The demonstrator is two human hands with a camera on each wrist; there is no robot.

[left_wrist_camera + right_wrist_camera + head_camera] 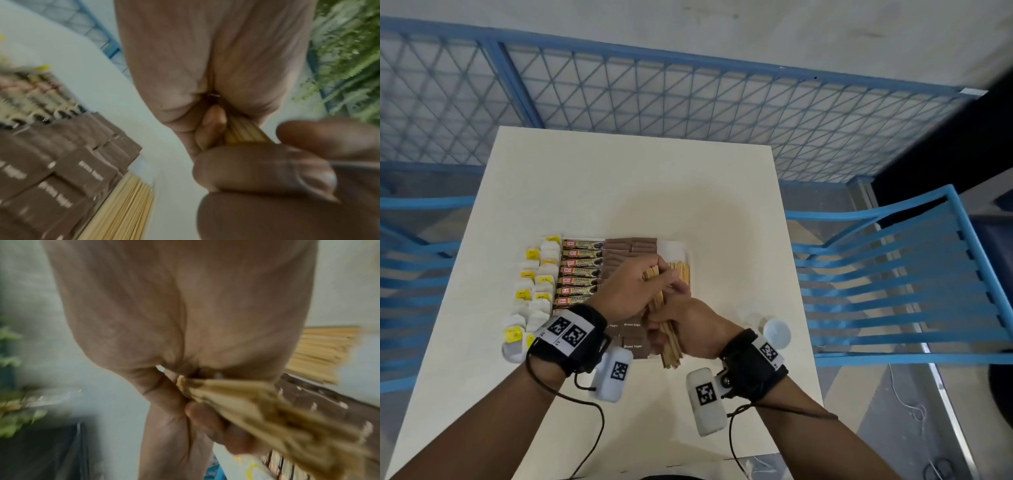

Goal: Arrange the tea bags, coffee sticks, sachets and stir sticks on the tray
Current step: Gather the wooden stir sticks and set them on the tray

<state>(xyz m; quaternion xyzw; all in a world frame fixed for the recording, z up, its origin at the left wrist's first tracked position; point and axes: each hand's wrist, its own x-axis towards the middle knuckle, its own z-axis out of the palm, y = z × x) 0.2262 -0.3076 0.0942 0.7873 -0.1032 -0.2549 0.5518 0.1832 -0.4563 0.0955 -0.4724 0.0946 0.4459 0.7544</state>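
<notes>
On the white tray (675,247) lie rows of gold coffee sticks (580,270) and brown sugar sachets (630,248). Tea bags (534,294) with yellow tags sit along the tray's left side. Both hands grip one bundle of wooden stir sticks (670,346) above the tray's right part. My left hand (650,279) curls round its far end and my right hand (674,323) round its near half. The wrist views show the bundle (244,132) (242,404) in each fist. More stir sticks (683,274) (127,207) (324,353) lie on the tray beside the sachets (82,175).
A small white cup (776,333) stands on the table right of the tray. Blue slatted chairs (900,281) flank the table on both sides, and a blue mesh fence (688,102) runs behind it. Bare cream tabletop (640,185) stretches beyond the tray.
</notes>
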